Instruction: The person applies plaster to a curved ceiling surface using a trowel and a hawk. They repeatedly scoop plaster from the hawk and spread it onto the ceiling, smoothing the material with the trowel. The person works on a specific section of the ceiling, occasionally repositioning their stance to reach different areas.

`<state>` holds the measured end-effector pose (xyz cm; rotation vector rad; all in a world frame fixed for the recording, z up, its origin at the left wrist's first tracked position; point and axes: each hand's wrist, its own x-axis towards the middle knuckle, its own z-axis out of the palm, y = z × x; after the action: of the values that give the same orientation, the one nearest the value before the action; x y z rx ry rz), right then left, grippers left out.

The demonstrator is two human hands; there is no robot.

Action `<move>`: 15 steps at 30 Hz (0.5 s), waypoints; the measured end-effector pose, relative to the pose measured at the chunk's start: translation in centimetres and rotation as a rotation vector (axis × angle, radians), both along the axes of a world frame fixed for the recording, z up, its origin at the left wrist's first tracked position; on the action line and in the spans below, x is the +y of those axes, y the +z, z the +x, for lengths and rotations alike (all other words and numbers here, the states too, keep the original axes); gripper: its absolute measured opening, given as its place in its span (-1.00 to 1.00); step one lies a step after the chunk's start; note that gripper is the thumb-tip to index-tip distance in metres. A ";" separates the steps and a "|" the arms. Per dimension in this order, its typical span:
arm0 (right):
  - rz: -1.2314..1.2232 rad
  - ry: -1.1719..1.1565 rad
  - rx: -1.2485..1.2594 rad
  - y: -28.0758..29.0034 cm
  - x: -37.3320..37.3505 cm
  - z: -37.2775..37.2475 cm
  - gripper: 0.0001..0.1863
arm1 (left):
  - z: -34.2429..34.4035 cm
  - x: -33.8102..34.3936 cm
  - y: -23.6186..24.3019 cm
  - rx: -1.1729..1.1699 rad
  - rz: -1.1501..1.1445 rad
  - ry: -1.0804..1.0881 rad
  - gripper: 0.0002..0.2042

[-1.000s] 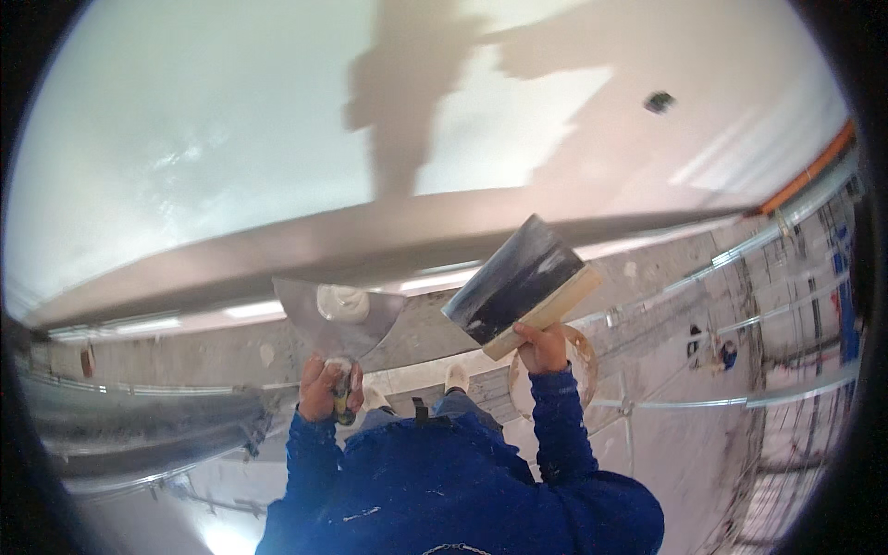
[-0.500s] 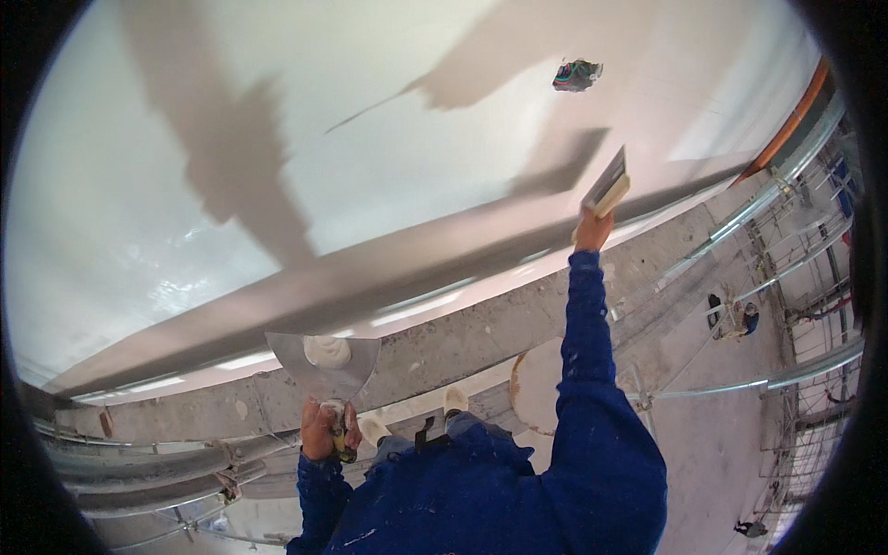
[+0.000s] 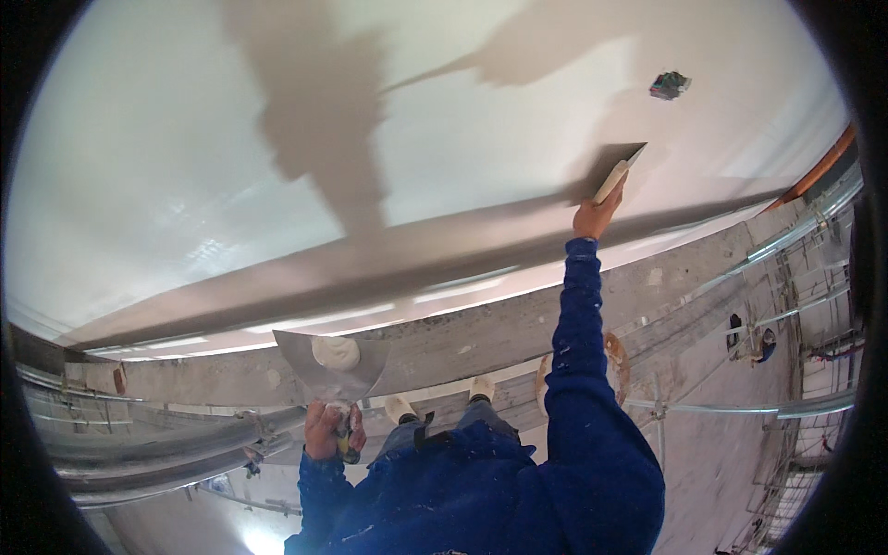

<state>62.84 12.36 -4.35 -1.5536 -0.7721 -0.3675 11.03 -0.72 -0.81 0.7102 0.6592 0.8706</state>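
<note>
Blue jacket, one, spattered with white, two sleeves; nearest my remote view.
Left hand, one: forearm short and bent, held low before the body; I read its fingers as clenched round the grip of one wide scraper, blade flared and pointing away.
White paste, one mound, on that blade.
Right hand, one: arm stretched nearly straight ahead, fingers wrapped about the pale handle of one flat trowel, dark blade slanting up to the right. The trowel is at the wall; I cannot tell whether its edge touches.
Shoes, two, pale: left shoe and right shoe, below.
Round container, one, partly hidden behind the right sleeve.
Wall, one, pale, crossed by shadows.
Hole, one, ragged, in the wall beyond the trowel.
Thick grey tubes, at least two, at left.
Distant person, one, blurred, at right
</note>
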 end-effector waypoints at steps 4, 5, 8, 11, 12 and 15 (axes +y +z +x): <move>-0.022 0.010 0.036 -0.6 1.9 -8.9 -0.10 | -2.8 0.6 1.7 0.000 0.009 0.041 -0.61; -0.032 0.006 0.046 -0.7 2.3 -11.1 -0.10 | -3.7 0.8 1.6 0.007 0.014 0.029 -0.61; -0.001 0.036 0.049 -1.0 3.4 -18.0 -0.11 | -6.4 1.4 1.6 0.015 0.013 -0.012 -0.61; -0.018 -0.009 0.023 -1.6 5.2 -24.5 -0.12 | -8.2 1.4 2.0 -0.013 0.019 -0.049 -0.62; -0.025 -0.028 0.006 -1.7 5.9 -26.7 -0.12 | -8.8 1.5 1.9 -0.012 0.034 -0.069 -0.62; -0.099 -0.028 0.072 -1.2 7.2 -34.3 -0.12 | -10.1 1.0 2.6 0.002 0.019 -0.036 -0.62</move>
<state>28.54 19.51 -5.58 -1.6633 -0.7226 -0.2959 0.93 0.33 1.83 0.7385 0.6388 0.8442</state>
